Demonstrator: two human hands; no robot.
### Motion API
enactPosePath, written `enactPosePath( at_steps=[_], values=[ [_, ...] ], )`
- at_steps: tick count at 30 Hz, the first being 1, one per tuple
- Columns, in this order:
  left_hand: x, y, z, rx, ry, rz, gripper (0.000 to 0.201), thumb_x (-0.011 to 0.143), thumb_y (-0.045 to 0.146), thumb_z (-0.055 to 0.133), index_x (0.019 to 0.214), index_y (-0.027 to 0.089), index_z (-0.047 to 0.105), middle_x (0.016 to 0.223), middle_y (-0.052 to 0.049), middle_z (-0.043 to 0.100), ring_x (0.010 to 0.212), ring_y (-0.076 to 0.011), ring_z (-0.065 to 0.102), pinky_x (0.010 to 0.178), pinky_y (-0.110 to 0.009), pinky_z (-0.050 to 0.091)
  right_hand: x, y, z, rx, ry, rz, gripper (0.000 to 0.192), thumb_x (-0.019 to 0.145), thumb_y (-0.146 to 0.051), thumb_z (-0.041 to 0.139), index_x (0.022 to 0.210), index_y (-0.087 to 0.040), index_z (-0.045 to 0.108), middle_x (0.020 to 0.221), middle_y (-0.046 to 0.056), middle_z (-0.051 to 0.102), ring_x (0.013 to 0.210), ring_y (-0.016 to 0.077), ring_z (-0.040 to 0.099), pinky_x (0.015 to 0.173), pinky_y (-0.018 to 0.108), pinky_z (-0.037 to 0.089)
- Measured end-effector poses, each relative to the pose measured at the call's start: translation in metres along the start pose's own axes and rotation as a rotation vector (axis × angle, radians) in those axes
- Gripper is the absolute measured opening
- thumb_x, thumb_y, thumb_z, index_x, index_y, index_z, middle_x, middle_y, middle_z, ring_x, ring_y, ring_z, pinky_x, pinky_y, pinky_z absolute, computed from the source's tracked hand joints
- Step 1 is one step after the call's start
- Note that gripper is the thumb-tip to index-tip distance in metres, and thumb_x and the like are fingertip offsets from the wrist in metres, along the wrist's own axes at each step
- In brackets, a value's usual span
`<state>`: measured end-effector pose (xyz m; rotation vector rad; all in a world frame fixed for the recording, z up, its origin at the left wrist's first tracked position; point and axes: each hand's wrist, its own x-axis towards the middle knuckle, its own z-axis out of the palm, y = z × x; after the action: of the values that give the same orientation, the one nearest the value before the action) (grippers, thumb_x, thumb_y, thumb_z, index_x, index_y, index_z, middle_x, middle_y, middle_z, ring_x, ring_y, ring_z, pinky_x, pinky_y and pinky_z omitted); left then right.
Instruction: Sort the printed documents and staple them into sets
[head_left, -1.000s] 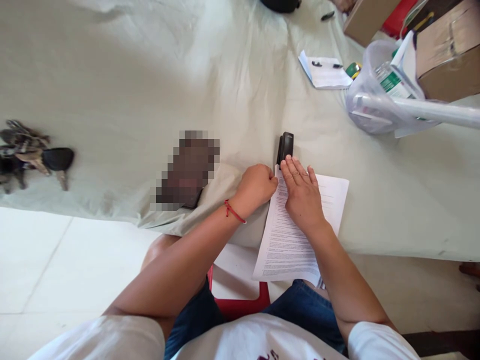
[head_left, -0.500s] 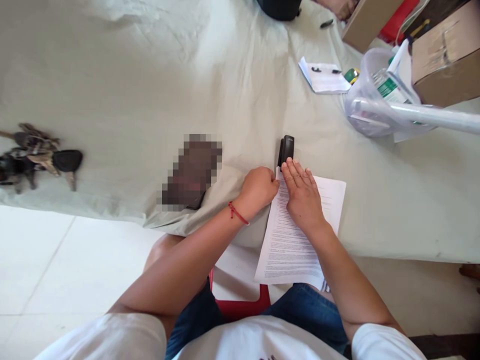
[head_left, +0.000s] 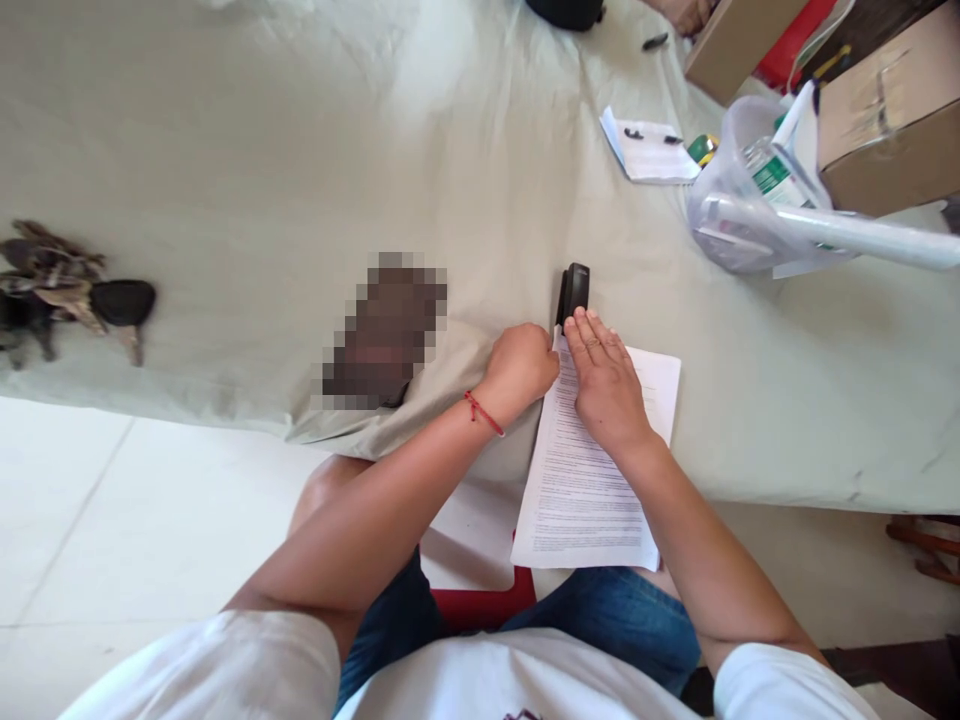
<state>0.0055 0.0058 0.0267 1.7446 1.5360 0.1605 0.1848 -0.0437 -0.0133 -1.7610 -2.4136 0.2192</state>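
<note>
Document is lying printed side up at the near edge of the worktop, its lower part jutting past that edge above the person's lap. White stock, close rows of small dark print running nearly the full width; lettering is showing too small to read. Upper area is carrying sparser, fainter lines. Sides are slanting, the top leaning rightward; the bottom edge is waving slightly. Sheet count: cannot tell.

Left hand is curling narrow, thumb and forefinger pinching the document's left edge near its top corner. Red cord bracelet is circling that wrist.

Right hand is spreading flat, palm down over the print, fingers straight and close together. Its fingertips are reaching the near end of a black stapler, which is lying just beyond the top left corner of the document. Fingers are partly covering that meeting point; cannot tell how far the corner is going in.

Farther left, a pixelated dark object is resting near the worktop's edge, and keys are lying beyond it. Notepad is sitting up to the right, beside a translucent container.
</note>
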Motion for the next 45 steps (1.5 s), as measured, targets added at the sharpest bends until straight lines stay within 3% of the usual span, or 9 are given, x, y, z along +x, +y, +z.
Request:
enactPosePath(
  at_steps=[10,20,24,28,31,33,37,40,45],
  values=[
    [-0.008,0.001,0.000,-0.065,0.030,0.000,0.031,0.106,0.011,0.058,0.080,0.020,0.072,0.088,-0.012,0.080,0.085,-0.0251,0.072,0.076,-0.040,0.042,-0.001,0.003,0.013,-0.023,0.083,-0.025,0.084,0.112,0.006,0.031,0.189,-0.025,0.042,0.193,0.009,0.047,0.185,0.0246,0.038,0.153,0.061,0.036],
    [-0.001,0.001,0.000,-0.001,-0.014,-0.008,0.029,0.109,0.015,0.057,0.106,0.013,0.085,0.111,-0.021,0.088,0.107,-0.0333,0.081,0.085,-0.041,0.052,0.001,0.004,0.004,0.007,0.102,-0.056,0.083,0.111,0.002,0.033,0.188,-0.026,0.044,0.191,0.009,0.051,0.183,0.0255,0.043,0.152,0.063,0.039],
    [0.000,-0.002,-0.002,-0.004,-0.033,0.005,0.026,0.105,0.011,0.058,0.097,0.016,0.082,0.105,-0.018,0.086,0.105,-0.0319,0.079,0.086,-0.040,0.053,0.003,0.009,-0.011,0.079,0.085,-0.026,0.078,0.110,-0.005,0.043,0.183,-0.029,0.054,0.190,0.007,0.053,0.183,0.0286,0.045,0.151,0.069,0.037],
    [-0.002,-0.008,-0.010,-0.028,-0.066,0.040,0.036,0.099,0.006,0.061,0.070,0.025,0.059,0.077,-0.006,0.070,0.083,-0.0248,0.068,0.078,-0.038,0.049,-0.007,0.029,-0.032,0.358,0.148,0.061,0.056,0.113,-0.031,0.064,0.169,-0.029,0.071,0.180,0.009,0.067,0.171,0.0305,0.062,0.147,0.064,0.044],
    [-0.006,-0.010,-0.018,-0.118,-0.162,0.169,0.049,0.099,0.003,0.062,0.062,0.027,0.041,0.063,0.002,0.048,0.067,-0.0189,0.048,0.070,-0.037,0.039,-0.019,0.053,-0.045,0.585,0.391,0.304,0.047,0.107,-0.047,0.078,0.150,-0.029,0.083,0.159,0.010,0.083,0.155,0.0312,0.076,0.142,0.064,0.051],
    [-0.010,-0.011,-0.023,-0.172,-0.251,0.261,0.048,0.101,0.005,0.063,0.063,0.026,0.043,0.062,0.004,0.043,0.064,-0.0170,0.040,0.068,-0.037,0.035,-0.026,0.073,-0.051,0.740,0.565,0.407,0.038,0.101,-0.050,0.084,0.131,-0.027,0.088,0.141,0.011,0.090,0.142,0.0324,0.083,0.136,0.066,0.056],
    [-0.012,-0.012,-0.030,-0.296,-0.376,0.383,0.037,0.103,0.011,0.066,0.070,0.024,0.054,0.063,0.007,0.042,0.064,-0.0158,0.036,0.069,-0.036,0.034,-0.034,0.115,-0.056,0.908,0.686,0.506,0.021,0.096,-0.046,0.088,0.109,-0.031,0.087,0.123,0.016,0.091,0.124,0.0348,0.089,0.116,0.060,0.068],
    [-0.009,-0.016,-0.033,-0.477,-0.365,0.392,0.026,0.103,0.015,0.065,0.079,0.024,0.062,0.065,0.007,0.045,0.064,-0.0152,0.038,0.069,-0.035,0.034,-0.038,0.138,-0.052,1.043,0.692,0.558,0.026,0.096,-0.055,0.087,0.104,-0.031,0.087,0.119,0.021,0.090,0.107,0.0357,0.090,0.098,0.057,0.072],
    [-0.003,-0.020,-0.040,-0.566,-0.176,0.260,0.019,0.105,0.015,0.064,0.087,0.022,0.066,0.067,0.007,0.050,0.063,-0.0133,0.043,0.068,-0.033,0.036,-0.038,0.137,-0.037,1.220,0.485,0.626,0.064,0.099,-0.085,0.066,0.109,-0.026,0.088,0.110,0.022,0.090,0.099,0.0396,0.090,0.086,0.059,0.072]
  ],
)
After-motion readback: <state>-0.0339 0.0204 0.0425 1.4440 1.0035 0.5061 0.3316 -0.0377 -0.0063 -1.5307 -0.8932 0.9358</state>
